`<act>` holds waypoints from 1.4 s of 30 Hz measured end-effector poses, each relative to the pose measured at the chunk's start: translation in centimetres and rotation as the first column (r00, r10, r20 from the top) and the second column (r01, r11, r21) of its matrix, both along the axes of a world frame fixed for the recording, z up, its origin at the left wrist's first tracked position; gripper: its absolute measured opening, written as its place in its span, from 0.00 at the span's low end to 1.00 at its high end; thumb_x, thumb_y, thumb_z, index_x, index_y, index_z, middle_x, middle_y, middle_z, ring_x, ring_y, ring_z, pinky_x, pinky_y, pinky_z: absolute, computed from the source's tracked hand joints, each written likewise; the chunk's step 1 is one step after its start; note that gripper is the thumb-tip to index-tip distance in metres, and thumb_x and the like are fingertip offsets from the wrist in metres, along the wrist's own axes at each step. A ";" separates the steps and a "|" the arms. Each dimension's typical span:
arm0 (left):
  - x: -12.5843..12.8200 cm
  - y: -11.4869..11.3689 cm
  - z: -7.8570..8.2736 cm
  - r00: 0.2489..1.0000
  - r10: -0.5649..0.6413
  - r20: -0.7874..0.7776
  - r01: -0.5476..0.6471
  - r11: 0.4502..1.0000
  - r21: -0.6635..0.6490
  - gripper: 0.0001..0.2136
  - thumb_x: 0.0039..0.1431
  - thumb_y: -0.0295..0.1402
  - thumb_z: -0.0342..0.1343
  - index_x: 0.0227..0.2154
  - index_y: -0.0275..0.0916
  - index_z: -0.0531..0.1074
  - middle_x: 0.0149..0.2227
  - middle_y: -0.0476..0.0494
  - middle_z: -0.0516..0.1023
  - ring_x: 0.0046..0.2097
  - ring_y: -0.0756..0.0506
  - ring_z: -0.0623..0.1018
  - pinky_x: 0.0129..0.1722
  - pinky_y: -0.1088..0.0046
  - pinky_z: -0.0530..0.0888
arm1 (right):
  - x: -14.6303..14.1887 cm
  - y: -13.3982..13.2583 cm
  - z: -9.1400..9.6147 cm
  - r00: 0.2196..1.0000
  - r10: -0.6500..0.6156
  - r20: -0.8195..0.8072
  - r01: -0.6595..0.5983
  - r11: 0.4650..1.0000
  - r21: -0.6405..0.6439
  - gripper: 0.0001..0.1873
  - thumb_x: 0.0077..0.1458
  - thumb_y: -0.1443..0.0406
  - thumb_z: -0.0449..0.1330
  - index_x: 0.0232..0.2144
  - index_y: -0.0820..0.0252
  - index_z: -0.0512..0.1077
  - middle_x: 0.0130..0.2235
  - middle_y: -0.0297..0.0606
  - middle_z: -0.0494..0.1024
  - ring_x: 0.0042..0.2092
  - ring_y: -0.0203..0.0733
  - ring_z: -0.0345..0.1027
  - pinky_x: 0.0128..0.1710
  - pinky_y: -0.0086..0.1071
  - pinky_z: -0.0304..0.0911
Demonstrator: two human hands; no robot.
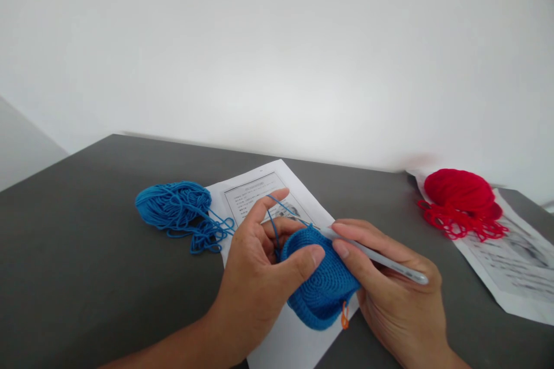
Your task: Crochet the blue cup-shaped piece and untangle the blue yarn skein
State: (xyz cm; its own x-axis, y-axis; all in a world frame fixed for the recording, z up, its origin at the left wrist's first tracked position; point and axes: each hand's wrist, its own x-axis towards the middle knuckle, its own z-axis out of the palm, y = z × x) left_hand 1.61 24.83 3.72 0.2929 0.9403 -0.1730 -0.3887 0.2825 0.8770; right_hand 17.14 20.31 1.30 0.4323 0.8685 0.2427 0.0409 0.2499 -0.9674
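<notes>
My left hand [268,265] grips a round blue crochet piece [326,277], its thumb pressed on the near face. Blue working yarn [283,206] loops over the raised left index finger and runs to the top edge of the piece. In my right hand [389,282] is a crochet hook [385,259] with a grey handle, held like a pen. The hook's tip meets the top edge of the crochet piece, where the yarn joins it; the exact stitch is too small to make out. An orange stitch marker [345,316] hangs from the lower right edge.
A blue yarn skein [173,204] lies to the left, with loose strands trailing towards my left hand. Beneath my hands is a printed sheet [242,184]. On the right, a red yarn ball [461,193] rests on another printed sheet [511,294]. The grey table [108,253] meets a white wall.
</notes>
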 end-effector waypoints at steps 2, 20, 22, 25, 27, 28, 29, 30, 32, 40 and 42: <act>0.0 0.0 0.1 0.999 -0.017 -0.030 0.017 1.000 0.001 0.42 0.45 0.27 0.74 0.63 0.38 0.62 0.30 0.52 0.79 0.30 0.50 0.74 0.29 0.76 0.74 | 0.0 0.0 0.1 0.997 -0.001 0.081 -0.002 1.000 0.027 0.06 0.52 0.63 0.75 0.34 0.45 0.87 0.43 0.37 0.86 0.40 0.39 0.82 0.35 0.22 0.76; -0.3 0.4 0.4 0.968 -0.051 -0.245 0.052 0.999 0.001 0.45 0.42 0.26 0.68 0.66 0.33 0.60 0.24 0.57 0.76 0.24 0.52 0.69 0.23 0.79 0.66 | 2.6 0.7 1.4 0.891 0.180 0.418 -0.257 0.957 0.134 0.12 0.54 0.72 0.71 0.37 0.48 0.84 0.37 0.30 0.86 0.36 0.32 0.81 0.34 0.16 0.74; -0.3 0.5 0.4 0.967 -0.047 -0.252 0.048 0.999 -0.004 0.45 0.41 0.26 0.68 0.66 0.33 0.60 0.24 0.56 0.76 0.24 0.52 0.70 0.23 0.79 0.67 | 2.9 0.7 1.8 0.873 0.168 0.457 -0.261 0.954 0.148 0.12 0.54 0.72 0.70 0.37 0.49 0.84 0.36 0.30 0.86 0.35 0.32 0.81 0.34 0.17 0.75; -0.4 0.5 0.4 0.963 -0.041 -0.266 0.041 0.999 -0.008 0.45 0.41 0.26 0.69 0.65 0.33 0.61 0.25 0.55 0.77 0.24 0.52 0.70 0.23 0.79 0.66 | 3.2 0.7 2.4 0.835 0.155 0.528 -0.285 0.942 0.174 0.11 0.54 0.73 0.69 0.36 0.51 0.84 0.35 0.32 0.85 0.35 0.35 0.81 0.31 0.20 0.74; -0.5 0.6 0.5 0.961 -0.038 -0.274 0.038 0.999 -0.006 0.44 0.41 0.27 0.69 0.65 0.33 0.62 0.25 0.55 0.76 0.24 0.52 0.69 0.22 0.79 0.65 | 3.4 0.7 2.7 0.803 0.152 0.576 -0.312 0.931 0.190 0.11 0.55 0.74 0.69 0.36 0.52 0.83 0.35 0.34 0.85 0.36 0.37 0.81 0.30 0.22 0.74; -0.5 0.6 0.5 0.960 -0.039 -0.276 0.039 0.999 -0.006 0.44 0.41 0.27 0.69 0.65 0.33 0.62 0.25 0.55 0.76 0.24 0.52 0.68 0.22 0.79 0.65 | 3.4 0.7 2.8 0.788 0.153 0.597 -0.326 0.925 0.193 0.11 0.55 0.74 0.68 0.37 0.53 0.83 0.35 0.34 0.85 0.36 0.37 0.81 0.30 0.22 0.74; -0.4 0.6 0.5 0.960 -0.039 -0.279 0.039 0.999 -0.006 0.43 0.41 0.27 0.68 0.65 0.33 0.62 0.25 0.55 0.76 0.24 0.52 0.68 0.22 0.79 0.65 | 3.4 0.7 2.9 0.777 0.153 0.611 -0.338 0.920 0.199 0.11 0.55 0.75 0.68 0.37 0.54 0.82 0.35 0.35 0.85 0.36 0.37 0.81 0.30 0.23 0.74; -0.4 0.6 0.5 0.958 -0.039 -0.283 0.039 0.999 -0.007 0.43 0.41 0.27 0.68 0.64 0.33 0.62 0.25 0.55 0.76 0.24 0.52 0.68 0.22 0.78 0.66 | 3.4 0.7 3.0 0.768 0.155 0.621 -0.349 0.915 0.204 0.12 0.55 0.75 0.68 0.38 0.54 0.82 0.35 0.35 0.85 0.36 0.37 0.80 0.30 0.23 0.74; -0.4 0.6 0.5 0.956 -0.038 -0.292 0.037 0.999 -0.007 0.43 0.41 0.27 0.68 0.64 0.34 0.62 0.25 0.55 0.76 0.24 0.52 0.68 0.22 0.78 0.66 | 3.4 0.6 3.0 0.755 0.156 0.637 -0.364 0.908 0.209 0.13 0.56 0.76 0.67 0.39 0.54 0.82 0.35 0.34 0.84 0.35 0.35 0.79 0.31 0.23 0.73; -0.4 0.8 0.8 0.944 -0.013 -0.330 0.021 1.000 0.022 0.41 0.43 0.30 0.70 0.63 0.36 0.64 0.25 0.54 0.77 0.23 0.52 0.68 0.21 0.79 0.65 | 3.0 0.4 3.0 0.734 0.030 0.678 -0.283 0.921 0.266 0.13 0.55 0.76 0.67 0.39 0.54 0.81 0.35 0.33 0.84 0.35 0.34 0.80 0.33 0.22 0.74; -0.4 0.9 0.9 0.948 -0.013 -0.318 0.023 0.999 0.026 0.41 0.43 0.29 0.70 0.63 0.36 0.64 0.24 0.54 0.77 0.23 0.53 0.68 0.21 0.80 0.64 | 2.9 0.4 2.9 0.728 -0.006 0.685 -0.251 0.928 0.275 0.13 0.54 0.75 0.68 0.38 0.53 0.81 0.36 0.32 0.84 0.36 0.33 0.80 0.33 0.20 0.74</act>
